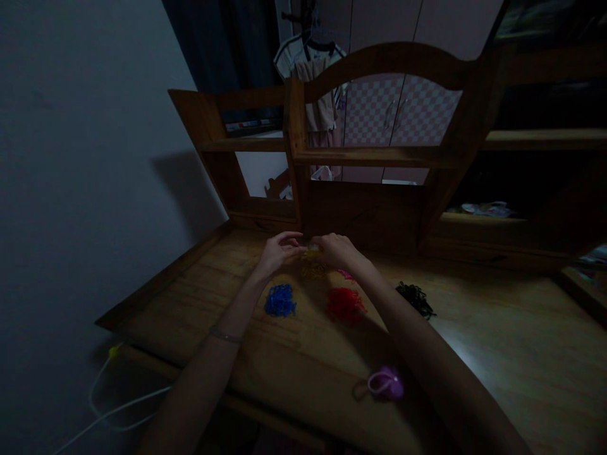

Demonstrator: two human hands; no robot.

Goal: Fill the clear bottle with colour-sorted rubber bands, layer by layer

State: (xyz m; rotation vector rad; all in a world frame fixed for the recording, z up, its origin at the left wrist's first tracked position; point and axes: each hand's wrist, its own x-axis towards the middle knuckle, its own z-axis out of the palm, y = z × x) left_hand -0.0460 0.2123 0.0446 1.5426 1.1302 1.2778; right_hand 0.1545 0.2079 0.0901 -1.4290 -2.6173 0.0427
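Note:
At the back of the wooden desk [284,354], both hands meet over a pile of yellow strands [313,268]. My left hand [279,253] has its fingers stretched out and apart, their tips beside a small pale item [310,246] too dim to name. Curled over the other side of that item is my right hand [339,248], its fingertips hidden from view. Nearer me lie a blue pile of small bands or strands [280,300] and a red one [346,304]. A bit of pink [346,275] shows beside my right forearm.
A black pile [416,299] lies right of my right forearm. Near the front edge sits a purple item with a loop [386,383]. A wooden shelf unit [370,158] stands along the back, and a wall [104,164] borders the left. A white cable [102,411] hangs at lower left.

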